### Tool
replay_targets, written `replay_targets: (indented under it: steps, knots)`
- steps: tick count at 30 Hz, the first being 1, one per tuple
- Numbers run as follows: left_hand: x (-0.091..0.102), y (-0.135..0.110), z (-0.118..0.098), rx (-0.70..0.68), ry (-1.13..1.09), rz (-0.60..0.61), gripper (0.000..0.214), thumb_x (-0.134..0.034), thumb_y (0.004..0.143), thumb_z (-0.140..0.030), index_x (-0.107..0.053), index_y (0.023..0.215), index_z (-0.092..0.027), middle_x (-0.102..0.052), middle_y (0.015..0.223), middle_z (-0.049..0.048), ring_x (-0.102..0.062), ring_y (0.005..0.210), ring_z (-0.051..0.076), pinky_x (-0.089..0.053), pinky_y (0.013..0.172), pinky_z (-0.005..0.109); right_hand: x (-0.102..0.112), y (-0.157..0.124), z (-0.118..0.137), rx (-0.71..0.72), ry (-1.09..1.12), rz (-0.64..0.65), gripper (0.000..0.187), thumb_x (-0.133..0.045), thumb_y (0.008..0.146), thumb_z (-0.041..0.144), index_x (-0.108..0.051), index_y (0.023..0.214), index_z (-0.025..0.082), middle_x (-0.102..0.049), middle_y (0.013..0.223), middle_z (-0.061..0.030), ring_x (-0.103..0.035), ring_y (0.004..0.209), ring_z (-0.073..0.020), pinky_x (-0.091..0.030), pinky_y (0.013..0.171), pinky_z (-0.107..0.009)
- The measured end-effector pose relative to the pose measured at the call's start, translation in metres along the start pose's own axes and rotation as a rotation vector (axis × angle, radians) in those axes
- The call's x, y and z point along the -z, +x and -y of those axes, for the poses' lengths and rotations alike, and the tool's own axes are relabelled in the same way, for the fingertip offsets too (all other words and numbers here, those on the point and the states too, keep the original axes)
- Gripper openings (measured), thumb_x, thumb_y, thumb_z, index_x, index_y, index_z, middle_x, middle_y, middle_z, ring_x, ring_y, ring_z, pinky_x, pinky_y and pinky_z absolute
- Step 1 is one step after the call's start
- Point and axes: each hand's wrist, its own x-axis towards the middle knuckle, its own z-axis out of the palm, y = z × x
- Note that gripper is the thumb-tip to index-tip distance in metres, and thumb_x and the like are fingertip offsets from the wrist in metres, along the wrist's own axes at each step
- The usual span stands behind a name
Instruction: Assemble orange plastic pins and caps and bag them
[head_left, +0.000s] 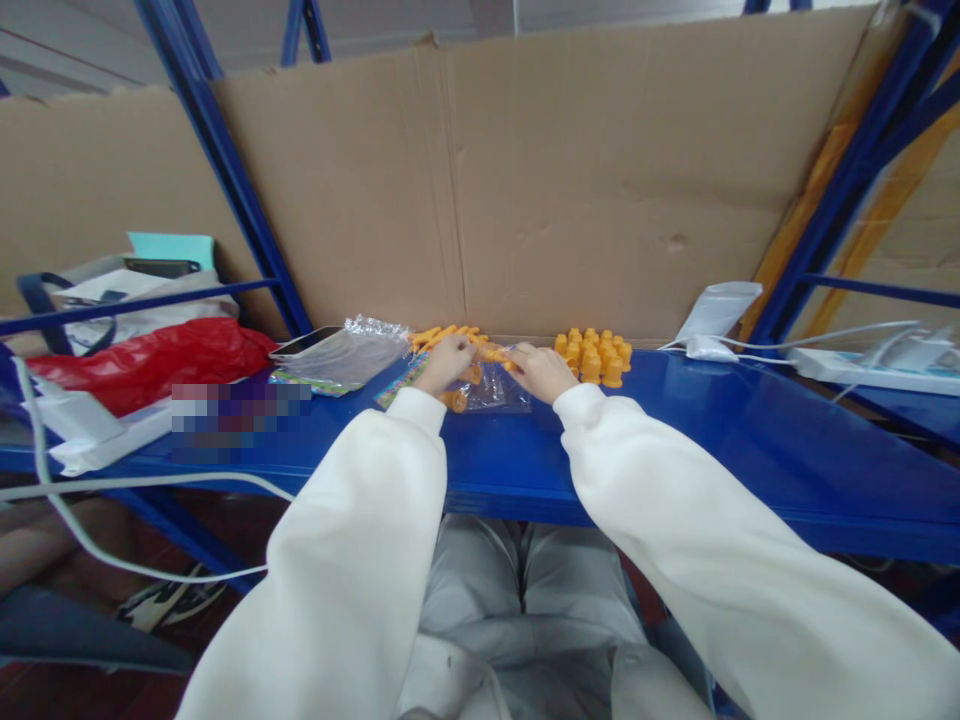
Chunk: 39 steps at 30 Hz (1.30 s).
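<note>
My left hand [447, 362] and my right hand [541, 370] face each other over the blue table, fingers closed on an orange plastic piece [490, 354] that spans the gap between them. Its exact shape is partly hidden by the fingers. Under and in front of the hands lies a clear plastic bag [504, 392]. By my left wrist rests an orange cup-shaped part [454, 401]. Several thin orange sticks [427, 337] lie just behind my left hand. To the right of my right hand, orange cup-shaped parts [592, 360] stand in a tight cluster.
Clear plastic packets [349, 357] and a dark-screened device [306, 342] lie left of the hands. Farther left are a red bag [161, 362] and a white power strip [127, 435] with cables. Cardboard [585, 180] walls the back; blue posts [225, 170] frame the table [690, 430].
</note>
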Motion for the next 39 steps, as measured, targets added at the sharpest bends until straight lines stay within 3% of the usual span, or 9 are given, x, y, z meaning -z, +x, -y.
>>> replay_targets:
  steps: [12, 22, 27, 33, 39]
  knots:
    - [-0.007, 0.004, -0.001, -0.187, -0.064, 0.087, 0.028, -0.054, 0.087, -0.019, -0.050, 0.059, -0.021, -0.051, 0.067, -0.0010, -0.055, 0.075, 0.018, -0.048, 0.079, 0.033, 0.008, -0.001, 0.009, 0.007, -0.078, 0.103, 0.045, -0.035, 0.108, 0.026, -0.062, 0.142, 0.013, -0.064, 0.132, -0.0208, -0.069, 0.116, -0.0304, -0.052, 0.096, -0.038]
    - [-0.014, 0.013, 0.011, -0.196, -0.033, 0.039, 0.026, -0.056, 0.085, -0.021, -0.052, 0.060, -0.021, -0.053, 0.071, 0.0007, -0.056, 0.082, 0.020, -0.048, 0.087, 0.036, 0.001, 0.000, 0.009, 0.040, 0.017, 0.102, 0.052, -0.031, 0.106, 0.015, -0.048, 0.154, 0.019, -0.055, 0.150, -0.0166, -0.066, 0.124, -0.0279, -0.054, 0.101, -0.040]
    - [-0.017, 0.014, 0.014, -0.231, -0.102, 0.090, 0.024, -0.055, 0.087, -0.024, -0.056, 0.063, -0.021, -0.058, 0.073, 0.0008, -0.058, 0.083, 0.019, -0.050, 0.087, 0.036, -0.004, 0.002, 0.005, 0.102, 0.026, 0.115, 0.058, -0.031, 0.100, 0.004, -0.050, 0.152, 0.020, -0.048, 0.158, -0.0140, -0.064, 0.127, -0.0265, -0.055, 0.101, -0.039]
    - [-0.020, 0.010, 0.009, -0.225, -0.172, 0.121, 0.022, -0.056, 0.088, -0.027, -0.056, 0.067, -0.021, -0.058, 0.076, 0.0001, -0.058, 0.085, 0.019, -0.050, 0.089, 0.035, 0.001, 0.000, 0.008, 0.065, 0.071, 0.124, 0.053, -0.031, 0.101, 0.003, -0.054, 0.146, 0.016, -0.050, 0.156, -0.0168, -0.063, 0.128, -0.0278, -0.051, 0.105, -0.042]
    - [-0.019, 0.005, 0.001, -0.165, -0.182, 0.141, 0.022, -0.054, 0.088, -0.021, -0.054, 0.066, -0.020, -0.057, 0.076, -0.0001, -0.058, 0.085, 0.018, -0.049, 0.090, 0.035, -0.006, 0.002, 0.006, 0.077, 0.133, 0.084, 0.048, -0.035, 0.104, 0.009, -0.054, 0.146, 0.019, -0.056, 0.147, -0.0153, -0.063, 0.125, -0.0252, -0.048, 0.105, -0.037]
